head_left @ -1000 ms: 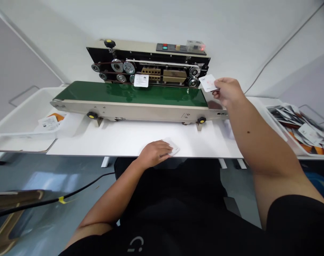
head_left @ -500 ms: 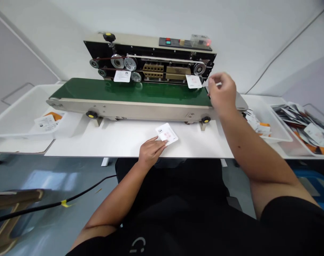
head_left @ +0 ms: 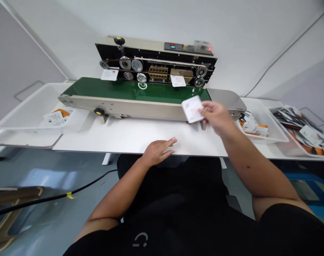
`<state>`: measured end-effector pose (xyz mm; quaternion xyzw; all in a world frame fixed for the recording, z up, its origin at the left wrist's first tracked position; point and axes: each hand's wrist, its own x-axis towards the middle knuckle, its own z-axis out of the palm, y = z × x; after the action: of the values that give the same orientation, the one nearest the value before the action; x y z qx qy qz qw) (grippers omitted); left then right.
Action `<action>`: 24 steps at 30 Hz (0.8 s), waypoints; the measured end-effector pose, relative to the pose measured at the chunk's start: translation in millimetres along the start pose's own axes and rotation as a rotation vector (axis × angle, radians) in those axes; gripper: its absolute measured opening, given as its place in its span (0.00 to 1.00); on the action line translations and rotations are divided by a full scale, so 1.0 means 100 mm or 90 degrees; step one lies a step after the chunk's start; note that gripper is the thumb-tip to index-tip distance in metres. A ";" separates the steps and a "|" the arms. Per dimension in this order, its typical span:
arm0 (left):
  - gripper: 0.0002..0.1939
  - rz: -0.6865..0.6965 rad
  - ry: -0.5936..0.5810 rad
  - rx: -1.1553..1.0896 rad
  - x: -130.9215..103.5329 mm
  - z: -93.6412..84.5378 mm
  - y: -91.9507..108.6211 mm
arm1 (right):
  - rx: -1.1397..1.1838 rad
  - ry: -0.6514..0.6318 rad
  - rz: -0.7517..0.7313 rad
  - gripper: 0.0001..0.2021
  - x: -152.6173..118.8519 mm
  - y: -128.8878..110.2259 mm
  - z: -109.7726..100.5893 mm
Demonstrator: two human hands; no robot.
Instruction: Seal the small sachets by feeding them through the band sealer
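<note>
A small white packet (head_left: 192, 108) with faint red print is pinched at its right edge by my right hand (head_left: 217, 116), in front of the right part of the green conveyor belt (head_left: 119, 90). My left hand (head_left: 158, 151) lies at the table's front edge with its fingers apart and nothing in them. Behind the belt stands a band sealing machine (head_left: 156, 64) with metal wheels and brass blocks. One white packet (head_left: 178, 81) hangs from it below the right brass block. Another packet (head_left: 109, 74) sticks out at its left end, beside the wheels.
A white bin (head_left: 20, 122) with a few packets stands on the left. To the right are a bin (head_left: 278, 137) of white and orange packets and a bin (head_left: 298, 147) heaped with dark ones. A black cable (head_left: 92, 185) runs above the floor.
The packet on the table has passed from my left hand into my right, which came down from the machine's right end. Both packets in the machine have moved left.
</note>
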<state>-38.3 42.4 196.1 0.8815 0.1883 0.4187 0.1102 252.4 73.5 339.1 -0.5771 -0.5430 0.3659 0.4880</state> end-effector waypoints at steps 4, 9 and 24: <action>0.33 -0.052 -0.044 0.010 -0.01 0.01 0.01 | 0.015 0.228 -0.022 0.08 0.75 -0.15 -0.50; 0.28 -0.066 -0.058 0.035 -0.02 0.01 -0.01 | 0.067 0.214 0.135 0.13 1.28 -0.17 -0.59; 0.29 -0.112 -0.066 0.031 0.08 -0.08 0.02 | -0.354 0.414 -0.024 0.21 0.62 0.08 -2.05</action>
<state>-40.0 44.3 207.5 0.8845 0.2689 0.3567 0.1346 458.8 101.2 390.4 -0.7622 -0.4491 -0.0042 0.4663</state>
